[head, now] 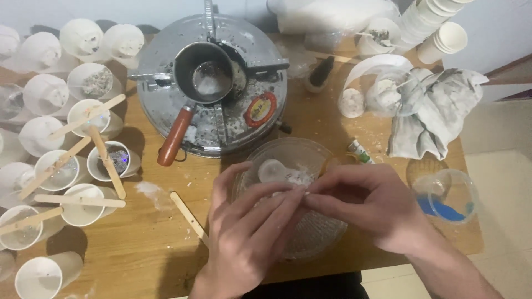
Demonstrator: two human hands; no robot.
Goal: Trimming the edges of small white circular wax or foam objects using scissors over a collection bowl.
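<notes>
Meeting fingertip to fingertip above a clear round glass bowl (293,160) on the wooden worktop (138,249), the left hand (249,238) and right hand (366,207) pinch a small whitish piece too small to tell its axis; fingers pressed together. A flat wooden stick (188,216) lies just left, its long axis running diagonally toward the near edge

Cups (83,119) crowd the table's (138,249) left edge; burner (213,88) at the back, bowl (293,166) before it, cloth (435,111) right.
</notes>
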